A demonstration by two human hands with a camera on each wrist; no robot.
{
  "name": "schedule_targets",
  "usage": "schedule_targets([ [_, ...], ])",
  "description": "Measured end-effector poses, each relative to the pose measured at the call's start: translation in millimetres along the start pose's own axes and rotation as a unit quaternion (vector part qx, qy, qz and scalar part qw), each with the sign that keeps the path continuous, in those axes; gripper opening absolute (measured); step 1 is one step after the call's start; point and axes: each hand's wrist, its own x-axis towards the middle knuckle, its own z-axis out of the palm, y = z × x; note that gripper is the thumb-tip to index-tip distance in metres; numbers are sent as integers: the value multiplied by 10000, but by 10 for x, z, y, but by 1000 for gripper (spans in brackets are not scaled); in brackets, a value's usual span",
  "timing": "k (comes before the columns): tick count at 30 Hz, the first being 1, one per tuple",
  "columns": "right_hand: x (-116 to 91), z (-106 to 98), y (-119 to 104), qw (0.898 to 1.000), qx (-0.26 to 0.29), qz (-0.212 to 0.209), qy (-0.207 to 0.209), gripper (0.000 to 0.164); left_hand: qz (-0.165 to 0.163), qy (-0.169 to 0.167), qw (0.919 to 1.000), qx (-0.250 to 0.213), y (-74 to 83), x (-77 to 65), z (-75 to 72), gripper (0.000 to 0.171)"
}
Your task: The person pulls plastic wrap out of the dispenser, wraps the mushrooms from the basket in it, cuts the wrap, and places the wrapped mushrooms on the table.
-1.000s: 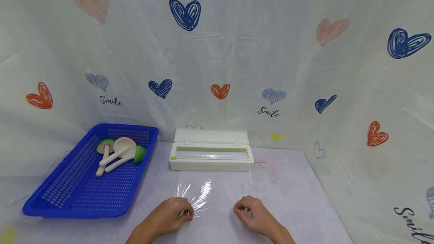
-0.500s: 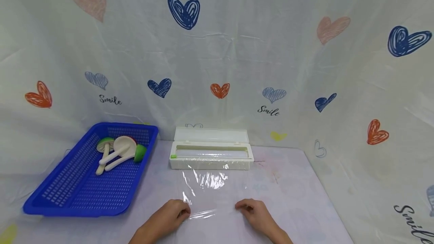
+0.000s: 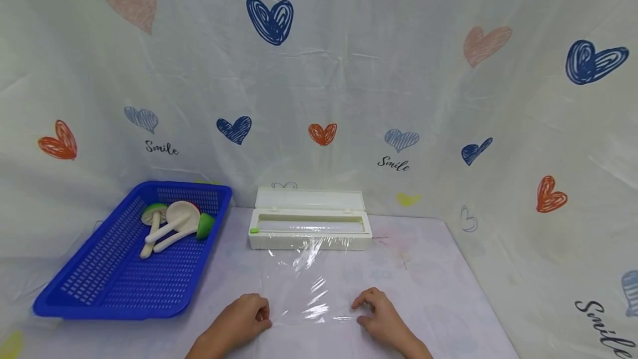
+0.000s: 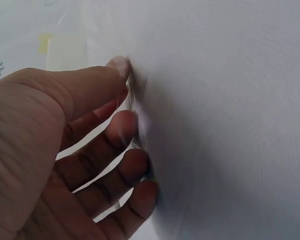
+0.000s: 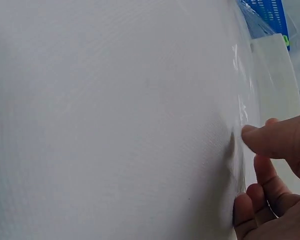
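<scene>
A clear sheet of plastic wrap [image 3: 304, 292] stretches forward from a white wrap dispenser [image 3: 311, 241], low over the table, with shiny creases in it. My left hand [image 3: 242, 316] is at the sheet's near left corner. In the left wrist view, its thumb and index finger pinch the thin film's edge, while the other fingers curl loosely behind. At the near right corner is my right hand [image 3: 381, 317], thumb and index finger spread apart. Its thumb tip lies right at the film's edge in the right wrist view.
A blue basket [image 3: 119, 313] stands at the left, holding several toy mushrooms [image 3: 181, 218] with white stems. The dispenser's lid [image 3: 310, 200] is raised, showing the roll [image 3: 311, 227] inside. A heart-printed curtain [image 3: 319, 82] rises behind the table.
The wrap has come down flatter and its creases have shifted. My left hand has moved slightly left. My right hand has moved slightly right, its thumb and index finger parting.
</scene>
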Motion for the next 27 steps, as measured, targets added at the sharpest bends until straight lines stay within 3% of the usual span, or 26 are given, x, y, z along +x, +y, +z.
schedule_targets([
  [5, 81, -37, -9, 9952, 443, 506, 707, 18, 96, -82, 9999, -92, -16, -26, -69, 27],
  [9, 223, -48, -31, 9896, 582, 598, 1174, 11, 111, -117, 9998, -145, -15, -38, -117, 29],
  [13, 299, -15, -9, 9936, 171, 571, 960, 12, 72, -166, 9997, -141, -6, -56, -144, 29],
  [18, 298, 26, 25, 9955, -332, 569, 676, 13, -247, -293, 9993, -52, 10, -97, -202, 26],
  [27, 247, -37, -8, 9965, -592, 395, 439, 18, -775, -562, 9952, 195, 110, -174, -395, 22],
])
